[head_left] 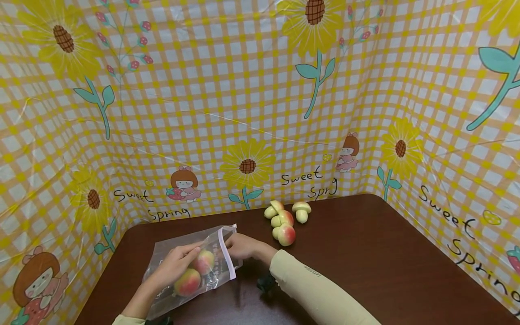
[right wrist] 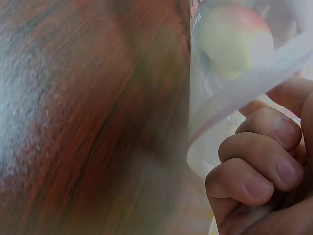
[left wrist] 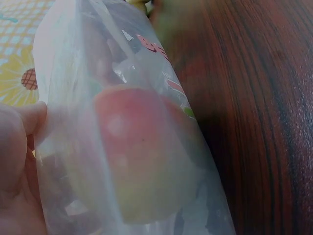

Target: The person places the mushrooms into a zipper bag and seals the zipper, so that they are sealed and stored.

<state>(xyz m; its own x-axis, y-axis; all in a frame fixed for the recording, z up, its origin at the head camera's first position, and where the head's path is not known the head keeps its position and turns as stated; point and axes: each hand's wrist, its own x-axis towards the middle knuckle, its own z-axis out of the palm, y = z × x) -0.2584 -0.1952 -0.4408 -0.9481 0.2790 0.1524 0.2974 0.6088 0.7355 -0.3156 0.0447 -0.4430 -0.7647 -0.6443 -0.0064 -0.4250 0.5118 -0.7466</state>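
A clear zip bag (head_left: 203,282) with a pale strip along its mouth lies tilted at the left of the table, its mouth to the right. Two red-and-yellow peaches (head_left: 188,282) show through the plastic. My left hand (head_left: 174,266) grips the bag from above, thumb on the near face; in the left wrist view a peach (left wrist: 146,152) fills the bag beside it. At the mouth, my right hand (head_left: 243,246) has its lower fingers (right wrist: 259,152) curled, while the thumb and index finger hold the bag's edge, their tips partly hidden behind the strip.
On the brown table (head_left: 349,253), toward the back, lie more red-and-yellow peaches (head_left: 286,235) among pale mushrooms (head_left: 301,211), some touching. A checked sunflower cloth (head_left: 260,113) hangs behind and along both sides of the table.
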